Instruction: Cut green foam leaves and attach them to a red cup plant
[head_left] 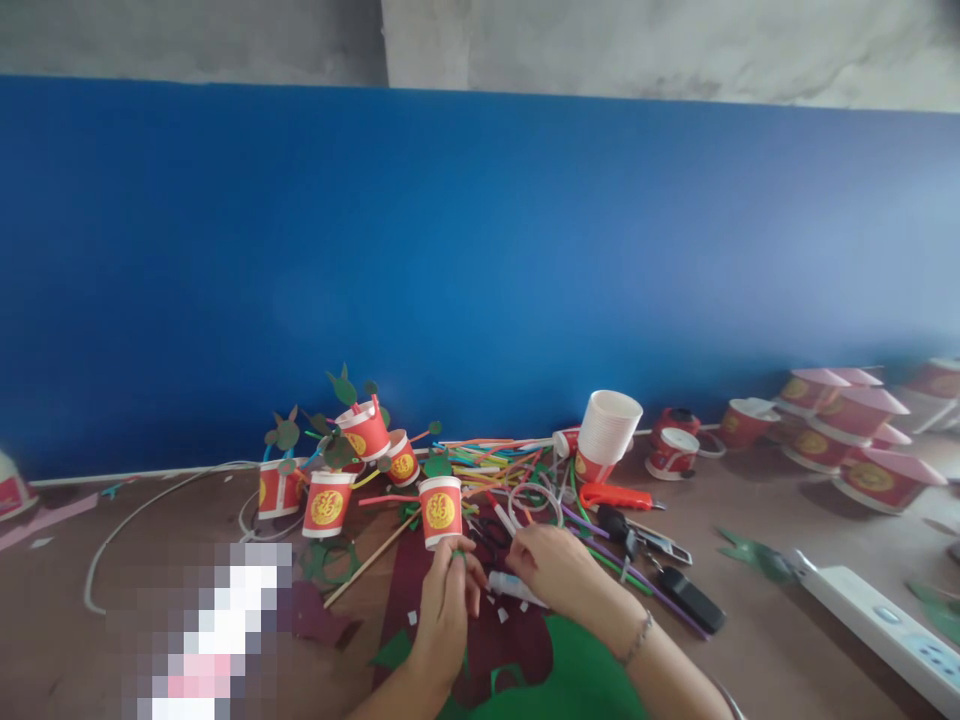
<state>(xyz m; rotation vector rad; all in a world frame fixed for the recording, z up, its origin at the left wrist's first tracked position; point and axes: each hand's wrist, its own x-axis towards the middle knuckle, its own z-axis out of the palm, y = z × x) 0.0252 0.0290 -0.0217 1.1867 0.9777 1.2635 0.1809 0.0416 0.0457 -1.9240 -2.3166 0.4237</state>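
My left hand (452, 590) is closed in a pinch in front of a red and white paper cup (441, 512) with a yellow emblem. A bit of green shows at its fingertips, too small to name exactly. My right hand (544, 565) is curled, knuckles up, and its fingertips are largely hidden; whatever they hold cannot be made out. Beside that hand lies a white tube (516, 588). Dark-handled scissors (491, 540) lie between the hands, just behind. Under both hands are dark maroon paper (405, 590) and green paper (577, 665).
Decorated cups (328, 505) with green paper leaves stand at left. Colourful straws (487, 458), a cup stack (609, 430), an orange cutter (616, 497) and keys (690, 598) lie behind and right. A power strip (889, 625) and pink-topped cups (885, 480) are far right.
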